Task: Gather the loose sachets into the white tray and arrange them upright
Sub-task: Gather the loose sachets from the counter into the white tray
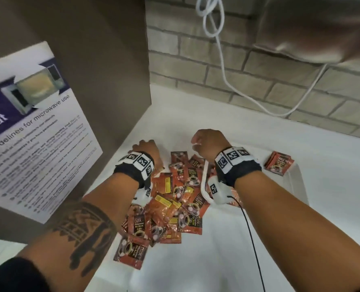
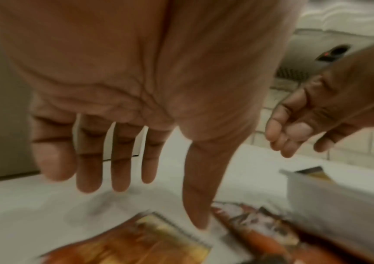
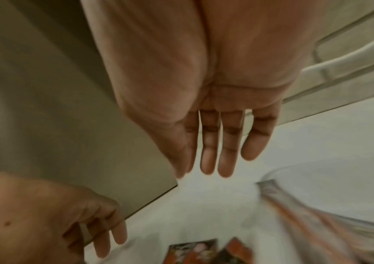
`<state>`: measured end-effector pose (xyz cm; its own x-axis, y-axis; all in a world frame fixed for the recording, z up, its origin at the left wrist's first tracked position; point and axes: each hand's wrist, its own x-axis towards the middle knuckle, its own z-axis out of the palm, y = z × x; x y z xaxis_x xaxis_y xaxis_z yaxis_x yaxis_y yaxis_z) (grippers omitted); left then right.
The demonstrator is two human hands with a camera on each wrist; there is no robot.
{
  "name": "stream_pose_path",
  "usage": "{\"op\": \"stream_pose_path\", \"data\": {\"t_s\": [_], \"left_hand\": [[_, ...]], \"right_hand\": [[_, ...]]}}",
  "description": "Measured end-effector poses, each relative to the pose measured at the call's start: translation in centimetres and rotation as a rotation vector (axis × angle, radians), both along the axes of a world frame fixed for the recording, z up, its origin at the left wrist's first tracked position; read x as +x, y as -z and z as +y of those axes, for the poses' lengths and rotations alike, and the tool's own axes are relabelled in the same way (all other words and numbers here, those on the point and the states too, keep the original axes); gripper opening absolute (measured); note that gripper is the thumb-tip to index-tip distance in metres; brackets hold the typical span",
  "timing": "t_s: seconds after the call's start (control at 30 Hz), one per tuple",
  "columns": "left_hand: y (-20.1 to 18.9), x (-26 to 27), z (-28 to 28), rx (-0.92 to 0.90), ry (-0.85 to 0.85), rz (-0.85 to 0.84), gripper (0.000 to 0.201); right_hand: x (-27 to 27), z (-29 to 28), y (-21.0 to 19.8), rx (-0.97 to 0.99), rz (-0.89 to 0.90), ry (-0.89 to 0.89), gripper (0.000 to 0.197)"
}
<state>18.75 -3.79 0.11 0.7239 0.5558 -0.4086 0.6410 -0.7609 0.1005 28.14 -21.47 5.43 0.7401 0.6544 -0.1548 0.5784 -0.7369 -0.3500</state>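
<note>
L hand (image 1: 146,149): fingers (image 2: 89,160) straight, spread, empty; poised above far edge of loose sachets (image 1: 166,199), prob. to rake pile together. Sachets heaped flat on tabletop (image 1: 217,260), below and behind fingers. R hand (image 1: 209,144): fingers (image 3: 226,151) extended, relaxed, empty. White tray (image 1: 300,182) right of R fingers, few sachets already inside.

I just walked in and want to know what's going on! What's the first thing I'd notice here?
A big messy pile of orange coffee sachets lies on the white counter, right in the middle. Two bare hands hover over its far end, the left hand and the right hand, both empty with fingers spread. On the right stands a white tray with a few sachets upright at its far end.
</note>
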Motion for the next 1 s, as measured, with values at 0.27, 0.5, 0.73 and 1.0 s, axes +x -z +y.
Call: {"op": "stream_pose_path", "data": {"t_s": [0.27, 0.5, 0.73, 1.0], "left_hand": [[2.4, -1.9, 2.1, -0.089, 0.012, -0.084, 0.051], [3.2, -3.1, 2.9, -0.164, -0.064, -0.163, 0.073], [2.7, -3.8, 3.2, -0.114, -0.014, -0.122, 0.053], [2.7, -4.2, 3.1, -0.164, 0.037, -0.123, 0.069]], "right_hand": [[0.3, 8.5, 6.4, -0.408, -0.058, -0.124, 0.058], [-0.7, 9.2, 6.3, -0.434, -0.057, -0.003, 0.037], [0.1, 9.8, 5.4, -0.356, 0.036, 0.040, 0.027], [-0.2, 7.0, -1.2, -0.202, 0.047, -0.090, 0.042]]}}
